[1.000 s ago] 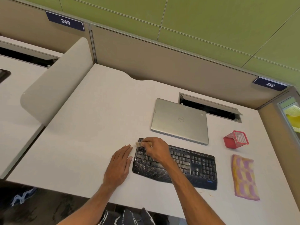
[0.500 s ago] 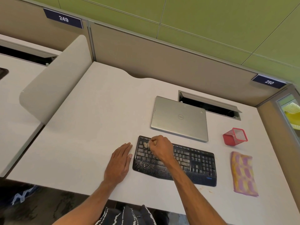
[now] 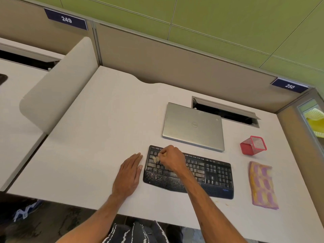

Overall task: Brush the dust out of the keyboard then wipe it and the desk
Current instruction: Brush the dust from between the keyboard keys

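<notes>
A black keyboard [image 3: 210, 174] lies on the white desk [image 3: 98, 137], its palm rest speckled with pale dust. My right hand [image 3: 172, 159] grips a small brush [image 3: 155, 159] whose pale bristles touch the keys at the keyboard's left end. Most of the brush is hidden inside the fist. My left hand [image 3: 128, 174] rests flat on the desk, fingers straight, just left of the keyboard. A folded pink and yellow cloth [image 3: 263, 185] lies to the right of the keyboard.
A closed silver laptop [image 3: 192, 127] sits behind the keyboard. A red mesh pen holder [image 3: 253, 145] lies tipped on its side at the right. An open cable hatch [image 3: 226, 112] is behind the laptop. A curved divider [image 3: 57, 85] bounds the desk's left side.
My right hand has drawn the brush from the keyboard's far left corner down and inward over the left keys. My left hand has stayed put.
</notes>
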### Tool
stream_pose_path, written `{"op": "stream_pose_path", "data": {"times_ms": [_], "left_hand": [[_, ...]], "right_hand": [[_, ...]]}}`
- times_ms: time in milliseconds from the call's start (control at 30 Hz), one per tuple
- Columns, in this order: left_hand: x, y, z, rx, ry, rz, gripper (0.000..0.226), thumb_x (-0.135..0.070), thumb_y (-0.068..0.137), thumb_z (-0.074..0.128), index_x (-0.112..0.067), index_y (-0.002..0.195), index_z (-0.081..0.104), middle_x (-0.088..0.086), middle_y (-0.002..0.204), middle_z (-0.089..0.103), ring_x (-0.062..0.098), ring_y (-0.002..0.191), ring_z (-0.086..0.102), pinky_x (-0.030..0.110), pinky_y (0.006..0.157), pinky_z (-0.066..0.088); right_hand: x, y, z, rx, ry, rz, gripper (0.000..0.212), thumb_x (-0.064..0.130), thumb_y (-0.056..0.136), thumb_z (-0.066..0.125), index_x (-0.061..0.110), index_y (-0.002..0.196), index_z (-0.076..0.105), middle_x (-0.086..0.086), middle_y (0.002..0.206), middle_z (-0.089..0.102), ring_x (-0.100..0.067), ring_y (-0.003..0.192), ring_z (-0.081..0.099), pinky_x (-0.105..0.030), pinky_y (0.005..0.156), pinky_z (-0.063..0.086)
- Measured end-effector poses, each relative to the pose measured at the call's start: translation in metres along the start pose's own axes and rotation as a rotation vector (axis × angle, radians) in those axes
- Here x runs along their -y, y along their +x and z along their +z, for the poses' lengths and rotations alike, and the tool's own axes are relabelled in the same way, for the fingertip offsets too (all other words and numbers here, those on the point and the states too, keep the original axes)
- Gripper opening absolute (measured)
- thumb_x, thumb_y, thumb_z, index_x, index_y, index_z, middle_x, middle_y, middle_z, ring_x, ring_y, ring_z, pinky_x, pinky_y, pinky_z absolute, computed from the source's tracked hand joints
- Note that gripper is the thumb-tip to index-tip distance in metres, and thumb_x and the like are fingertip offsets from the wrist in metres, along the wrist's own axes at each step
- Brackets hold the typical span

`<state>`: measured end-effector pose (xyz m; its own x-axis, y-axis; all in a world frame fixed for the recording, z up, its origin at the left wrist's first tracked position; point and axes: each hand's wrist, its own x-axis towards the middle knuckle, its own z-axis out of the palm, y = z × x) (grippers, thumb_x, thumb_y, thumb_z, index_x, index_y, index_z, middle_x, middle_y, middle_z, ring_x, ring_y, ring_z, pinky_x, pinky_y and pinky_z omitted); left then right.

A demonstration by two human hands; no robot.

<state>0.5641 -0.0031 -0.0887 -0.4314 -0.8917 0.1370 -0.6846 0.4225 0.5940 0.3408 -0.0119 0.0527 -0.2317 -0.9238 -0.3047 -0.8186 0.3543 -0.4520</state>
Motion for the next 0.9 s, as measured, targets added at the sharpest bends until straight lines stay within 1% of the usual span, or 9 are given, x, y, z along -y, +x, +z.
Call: {"op": "stream_pose_path", "data": {"times_ms": [133, 167, 233, 367, 500, 567, 667, 800, 900], "left_hand": [[0.0, 0.0, 0.0, -0.001, 0.001, 0.004, 0.051, -0.04, 0.12, 0.032, -0.025, 0.168, 0.042, -0.009, 0.172, 0.041, 0.008, 0.161, 0.031, 0.039, 0.132, 0.031], [0.0, 0.0, 0.0, -0.001, -0.001, 0.003, 0.051, -0.04, 0.12, 0.032, -0.025, 0.168, 0.042, -0.009, 0.172, 0.041, 0.007, 0.161, 0.031, 0.04, 0.132, 0.031], [0.001, 0.0, 0.001, -0.002, -0.004, 0.001, 0.051, -0.04, 0.12, 0.032, -0.025, 0.168, 0.042, -0.009, 0.172, 0.041, 0.007, 0.161, 0.031, 0.04, 0.132, 0.031], [0.0, 0.001, 0.001, -0.007, 0.003, 0.006, 0.051, -0.04, 0.12, 0.033, -0.025, 0.168, 0.042, -0.008, 0.172, 0.042, 0.008, 0.161, 0.032, 0.04, 0.132, 0.032], [0.001, 0.0, 0.0, -0.003, 0.004, 0.008, 0.051, -0.04, 0.12, 0.032, -0.024, 0.168, 0.042, -0.008, 0.172, 0.042, 0.009, 0.161, 0.033, 0.04, 0.132, 0.031], [0.0, 0.0, 0.0, -0.002, 0.002, 0.006, 0.052, -0.04, 0.12, 0.032, -0.024, 0.167, 0.043, -0.007, 0.171, 0.042, 0.009, 0.16, 0.033, 0.04, 0.132, 0.032], [-0.001, 0.0, 0.0, -0.007, -0.002, 0.0, 0.051, -0.04, 0.119, 0.032, -0.024, 0.167, 0.044, -0.008, 0.171, 0.043, 0.008, 0.16, 0.033, 0.037, 0.132, 0.029], [-0.001, 0.001, 0.0, -0.002, -0.01, -0.002, 0.051, -0.039, 0.119, 0.032, -0.024, 0.166, 0.045, -0.009, 0.171, 0.043, 0.008, 0.161, 0.033, 0.036, 0.133, 0.029], [0.0, 0.001, 0.0, 0.003, -0.007, -0.003, 0.051, -0.04, 0.119, 0.032, -0.024, 0.166, 0.045, -0.01, 0.171, 0.042, 0.007, 0.161, 0.032, 0.038, 0.132, 0.03]], "right_hand": [[0.004, 0.002, -0.005, -0.125, 0.024, 0.004, 0.022, 0.03, 0.103, 0.061, 0.02, 0.11, 0.08, 0.011, 0.083, 0.076, -0.001, 0.048, 0.052, -0.015, 0.047, 0.037], [0.004, 0.002, -0.004, -0.115, 0.017, 0.008, 0.022, 0.029, 0.103, 0.061, 0.02, 0.11, 0.08, 0.011, 0.083, 0.077, -0.001, 0.048, 0.052, -0.017, 0.045, 0.038], [0.004, 0.001, 0.0, -0.044, -0.017, 0.008, 0.021, 0.026, 0.102, 0.061, 0.018, 0.107, 0.08, 0.01, 0.084, 0.077, -0.004, 0.049, 0.054, -0.023, 0.046, 0.049], [0.006, 0.001, -0.007, 0.042, -0.052, -0.016, 0.018, 0.026, 0.101, 0.064, 0.02, 0.106, 0.081, 0.009, 0.095, 0.078, -0.004, 0.058, 0.061, -0.02, 0.055, 0.052], [0.002, -0.001, -0.018, 0.041, -0.084, -0.165, 0.022, 0.035, 0.103, 0.063, 0.027, 0.118, 0.076, 0.011, 0.103, 0.078, -0.013, 0.081, 0.072, -0.03, 0.075, 0.057], [-0.002, -0.001, -0.019, 0.074, -0.133, -0.255, 0.023, 0.038, 0.102, 0.064, 0.03, 0.121, 0.076, 0.013, 0.106, 0.079, -0.009, 0.084, 0.071, -0.029, 0.08, 0.057], [-0.011, 0.002, -0.019, 0.106, -0.269, -0.309, 0.022, 0.037, 0.103, 0.064, 0.032, 0.121, 0.075, 0.017, 0.11, 0.077, -0.001, 0.088, 0.067, -0.03, 0.086, 0.058], [-0.019, 0.007, -0.028, 0.099, -0.35, -0.266, 0.02, 0.027, 0.097, 0.064, 0.031, 0.11, 0.079, 0.018, 0.1, 0.078, 0.0, 0.076, 0.066, -0.031, 0.083, 0.06], [-0.014, 0.009, -0.031, 0.09, -0.287, -0.274, 0.02, 0.035, 0.1, 0.064, 0.033, 0.115, 0.078, 0.018, 0.101, 0.078, 0.004, 0.069, 0.059, -0.02, 0.069, 0.051]]}}
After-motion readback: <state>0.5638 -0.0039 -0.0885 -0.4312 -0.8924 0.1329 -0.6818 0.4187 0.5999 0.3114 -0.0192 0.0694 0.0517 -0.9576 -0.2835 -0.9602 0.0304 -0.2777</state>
